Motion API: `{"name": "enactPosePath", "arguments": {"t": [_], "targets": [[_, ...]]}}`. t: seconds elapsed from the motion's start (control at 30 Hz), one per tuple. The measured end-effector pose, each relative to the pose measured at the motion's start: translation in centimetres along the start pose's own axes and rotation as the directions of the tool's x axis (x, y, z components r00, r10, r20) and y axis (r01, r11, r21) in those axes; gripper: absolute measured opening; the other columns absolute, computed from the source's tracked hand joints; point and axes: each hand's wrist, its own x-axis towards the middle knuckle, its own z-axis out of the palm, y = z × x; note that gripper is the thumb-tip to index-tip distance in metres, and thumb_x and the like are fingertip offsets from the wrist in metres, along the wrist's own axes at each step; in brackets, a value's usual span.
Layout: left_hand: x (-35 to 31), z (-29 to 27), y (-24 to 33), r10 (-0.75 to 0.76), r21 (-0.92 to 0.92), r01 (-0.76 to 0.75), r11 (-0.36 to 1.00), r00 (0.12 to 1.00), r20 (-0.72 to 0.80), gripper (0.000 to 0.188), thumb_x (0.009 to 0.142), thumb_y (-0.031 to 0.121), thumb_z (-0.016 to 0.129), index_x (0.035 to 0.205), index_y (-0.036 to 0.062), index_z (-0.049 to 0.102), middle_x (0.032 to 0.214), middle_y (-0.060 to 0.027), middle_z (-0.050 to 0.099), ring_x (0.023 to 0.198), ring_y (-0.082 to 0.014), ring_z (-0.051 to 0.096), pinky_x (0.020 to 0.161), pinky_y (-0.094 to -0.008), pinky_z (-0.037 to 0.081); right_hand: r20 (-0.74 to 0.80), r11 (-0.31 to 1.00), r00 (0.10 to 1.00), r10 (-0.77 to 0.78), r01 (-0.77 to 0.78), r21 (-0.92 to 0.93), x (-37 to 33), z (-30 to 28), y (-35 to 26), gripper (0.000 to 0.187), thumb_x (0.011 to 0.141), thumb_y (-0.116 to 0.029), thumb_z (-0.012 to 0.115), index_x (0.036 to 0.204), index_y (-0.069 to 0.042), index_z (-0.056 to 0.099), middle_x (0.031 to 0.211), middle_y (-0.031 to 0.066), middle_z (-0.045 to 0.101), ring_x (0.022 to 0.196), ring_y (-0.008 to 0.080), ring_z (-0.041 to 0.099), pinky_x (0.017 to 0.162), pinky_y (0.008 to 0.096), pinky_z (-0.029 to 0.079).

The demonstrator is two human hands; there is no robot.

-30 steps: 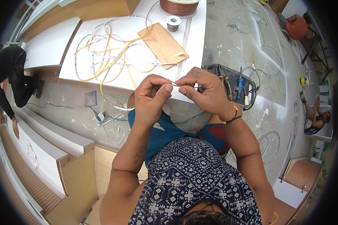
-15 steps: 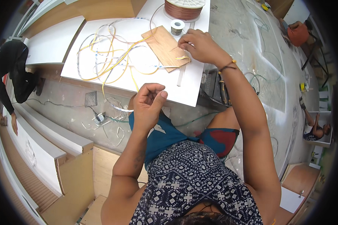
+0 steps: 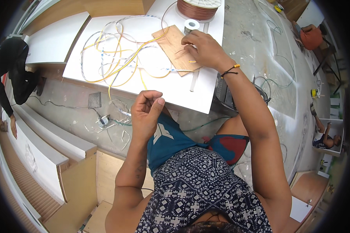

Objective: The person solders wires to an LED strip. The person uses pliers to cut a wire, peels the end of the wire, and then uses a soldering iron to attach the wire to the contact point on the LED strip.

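Note:
Over the right part of the white tabletop (image 3: 175, 95), my right hand (image 3: 204, 50) is closed in a pinch. A thin copper-coloured wire (image 3: 179, 52) runs to its fingertips. Below it lies a rectangular plywood piece (image 3: 171, 46), with a small yellow wire end (image 3: 192, 61) near the hand. My left hand (image 3: 146, 112) hangs just in front of the table's near edge, fingers curled and thumb close to the index finger; anything pinched there is too small to make out. Loops of yellow and grey-white cable (image 3: 116, 58) spread across the table beside the board.
A large spool of brown wire (image 3: 196, 9) and a small solder-like spool (image 3: 191, 25) stand at the far right of the table. An open black tool case (image 3: 226, 93) sits beside it. At left, a person in black (image 3: 13, 70) bends over long white panels (image 3: 46, 151).
My left hand has moved slightly left and down, away from the table edge. My right hand has shifted a little left over the plywood piece, still pinching.

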Motion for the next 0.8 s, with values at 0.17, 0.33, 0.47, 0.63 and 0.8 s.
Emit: {"name": "enactPosePath", "arguments": {"t": [0.17, 0.33, 0.47, 0.63, 0.8], "targets": [[0.2, -0.1, 0.1, 0.034, -0.024, -0.034, 0.999, 0.999, 0.000, 0.017, 0.100, 0.014, 0.075, 0.112, 0.0027, 0.069, 0.092, 0.0013, 0.066, 0.080, -0.0052, 0.058, 0.073, -0.0212, 0.049, 0.010, 0.987, 0.988, -0.157, 0.157, -0.047, -0.4, -0.7, -0.3, 0.014, 0.095, -0.016, 0.071, 0.106, -0.010, 0.078, 0.105, 0.0069, 0.069, 0.101, 0.0293, 0.066, 0.092, 0.0411, 0.053], [0.3, -0.7, -0.2, 0.057, 0.004, -0.057, 0.998, 0.998, -0.010, 0.017, 0.100, 0.013, 0.075, 0.112, 0.0029, 0.068, 0.093, 0.0013, 0.066, 0.080, -0.0050, 0.058, 0.074, -0.0206, 0.048, 0.051, 0.976, 0.982, -0.181, 0.185, -0.110, -0.4, -0.1, -0.7, 0.016, 0.096, -0.019, 0.071, 0.107, -0.013, 0.081, 0.103, 0.0054, 0.069, 0.105, 0.0271, 0.064, 0.094, 0.0406, 0.051], [0.2, -0.6, -0.2, 0.064, 0.014, -0.064, 0.998, 0.998, -0.014, 0.017, 0.100, 0.013, 0.075, 0.112, 0.0028, 0.068, 0.093, 0.0011, 0.066, 0.080, -0.0051, 0.058, 0.074, -0.0205, 0.049, 0.110, 0.978, 0.981, -0.161, 0.173, -0.114, 0.2, 0.0, -0.4, 0.017, 0.096, -0.021, 0.071, 0.108, -0.014, 0.081, 0.103, 0.0041, 0.070, 0.107, 0.0258, 0.063, 0.096, 0.0395, 0.049], [0.1, -0.7, -0.4, 0.056, 0.027, -0.056, 0.998, 0.998, -0.023, 0.017, 0.100, 0.013, 0.075, 0.112, 0.0023, 0.068, 0.091, 0.0008, 0.066, 0.080, -0.0052, 0.058, 0.074, -0.0206, 0.049, 0.204, 0.965, 0.965, -0.164, 0.200, -0.169, 0.9, -0.7, -0.8, 0.019, 0.100, -0.024, 0.067, 0.109, -0.017, 0.082, 0.109, 0.0011, 0.071, 0.113, 0.0228, 0.063, 0.101, 0.0389, 0.049], [0.2, -0.5, -0.1, 0.066, 0.043, -0.065, 0.997, 0.998, -0.019, 0.018, 0.100, 0.013, 0.075, 0.113, 0.0020, 0.068, 0.091, 0.0007, 0.065, 0.080, -0.0048, 0.058, 0.073, -0.0202, 0.048, 0.191, 0.955, 0.960, -0.204, 0.238, -0.175, 0.9, -0.1, -0.2, 0.017, 0.099, -0.023, 0.067, 0.104, -0.016, 0.082, 0.107, 0.0012, 0.073, 0.107, 0.0232, 0.065, 0.097, 0.0376, 0.052]]}}
